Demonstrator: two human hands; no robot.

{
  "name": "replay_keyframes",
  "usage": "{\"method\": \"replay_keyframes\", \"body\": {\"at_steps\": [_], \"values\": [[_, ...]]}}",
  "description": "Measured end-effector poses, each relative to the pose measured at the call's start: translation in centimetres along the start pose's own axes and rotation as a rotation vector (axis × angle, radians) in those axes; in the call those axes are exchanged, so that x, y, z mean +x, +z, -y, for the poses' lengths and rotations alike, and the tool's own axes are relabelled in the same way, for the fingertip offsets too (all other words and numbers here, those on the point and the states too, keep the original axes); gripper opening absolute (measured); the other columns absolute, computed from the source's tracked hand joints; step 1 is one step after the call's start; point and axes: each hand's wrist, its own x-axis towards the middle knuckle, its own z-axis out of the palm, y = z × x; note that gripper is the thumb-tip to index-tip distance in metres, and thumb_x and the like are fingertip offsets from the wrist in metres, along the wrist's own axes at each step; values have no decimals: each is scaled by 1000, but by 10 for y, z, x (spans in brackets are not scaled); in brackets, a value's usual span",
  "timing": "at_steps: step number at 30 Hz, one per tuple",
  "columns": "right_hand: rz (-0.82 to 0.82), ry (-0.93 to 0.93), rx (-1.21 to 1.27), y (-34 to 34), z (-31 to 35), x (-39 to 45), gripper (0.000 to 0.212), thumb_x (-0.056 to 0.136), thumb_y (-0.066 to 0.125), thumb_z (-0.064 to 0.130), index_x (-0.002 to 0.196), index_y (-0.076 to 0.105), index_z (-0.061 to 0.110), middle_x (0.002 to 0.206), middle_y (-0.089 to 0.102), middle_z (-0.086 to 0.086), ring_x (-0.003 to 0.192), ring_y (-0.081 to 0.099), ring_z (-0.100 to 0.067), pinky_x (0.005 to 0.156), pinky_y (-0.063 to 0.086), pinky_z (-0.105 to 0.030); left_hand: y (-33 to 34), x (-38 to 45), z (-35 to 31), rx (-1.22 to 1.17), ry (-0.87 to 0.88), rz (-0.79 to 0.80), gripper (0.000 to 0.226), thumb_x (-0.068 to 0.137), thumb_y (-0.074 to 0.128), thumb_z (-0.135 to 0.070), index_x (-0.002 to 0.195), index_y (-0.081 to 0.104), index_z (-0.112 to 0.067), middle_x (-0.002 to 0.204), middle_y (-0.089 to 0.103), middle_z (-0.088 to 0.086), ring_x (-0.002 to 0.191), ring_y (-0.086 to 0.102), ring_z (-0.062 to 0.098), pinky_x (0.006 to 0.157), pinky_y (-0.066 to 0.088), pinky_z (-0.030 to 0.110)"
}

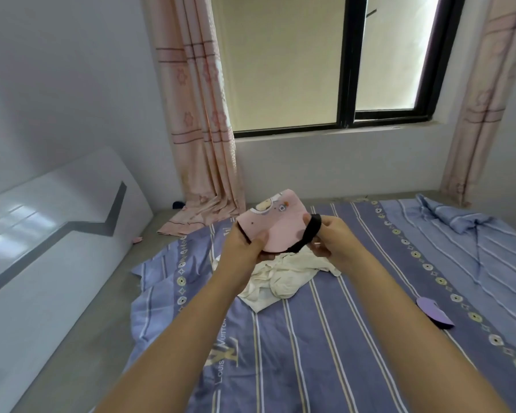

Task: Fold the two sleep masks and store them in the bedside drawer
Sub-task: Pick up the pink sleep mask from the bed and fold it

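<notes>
Pink sleep mask point(276, 226), cartoon print, black strap point(307, 235), held folded.

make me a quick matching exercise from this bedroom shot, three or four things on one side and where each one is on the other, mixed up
Things:
1. pink sleep mask
2. purple sleep mask
3. cream cloth
4. pink curtain

Places:
A. crumpled on the bed below the hands
B. hanging left of the window
C. held up in both hands
D. lying on the bed, to the right

Pairs: 1-C, 2-D, 3-A, 4-B
</notes>
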Motion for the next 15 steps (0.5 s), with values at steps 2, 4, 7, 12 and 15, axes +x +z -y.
{"method": "replay_keyframes", "body": {"at_steps": [2, 4, 7, 12, 15], "values": [[31, -8, 76, -1, 0, -2, 34, 88, 52, 12, 55, 59, 19, 30, 51, 10, 29, 35, 1, 31, 22, -9, -2, -4, 0, 37, -33, 109, 26, 91, 42, 10, 106, 47, -11, 86, 57, 3, 42, 60, 2, 37, 47, 8], [35, -5, 124, -1, -1, -3, 28, 86, 52, 3, 63, 61, 16, 31, 53, 11, 30, 39, 2, 33, 25, -9, -6, -7, -1, 72, -69, 232, 31, 91, 42, 10, 92, 52, -19, 77, 57, 4, 36, 56, 0, 36, 45, 9], [46, 12, 188, -2, 0, -4, 23, 82, 54, -2, 72, 65, 15, 41, 64, 9, 39, 55, -2, 40, 42, -12, -10, -10, -5, 178, -126, 408, 34, 91, 42, 10, 88, 52, -22, 67, 55, 5, 34, 52, -1, 36, 43, 9], [121, 11, 42, 4, 3, -6, 34, 82, 45, -8, 58, 56, 13, 38, 58, 11, 42, 52, -3, 42, 41, -13, -15, -7, -9, 224, -205, 550, 34, 91, 40, 12, 88, 52, -19, 66, 53, 3, 36, 50, 1, 35, 41, 11], [64, -20, 44, 10, 0, -6, 37, 81, 43, -8, 54, 51, 17, 43, 53, 11, 44, 46, -4, 41, 38, -13, -12, -9, -1, 207, -170, 438, 34, 92, 39, 11, 86, 51, -21, 69, 52, 4, 37, 51, -1, 34, 41, 11]]}}
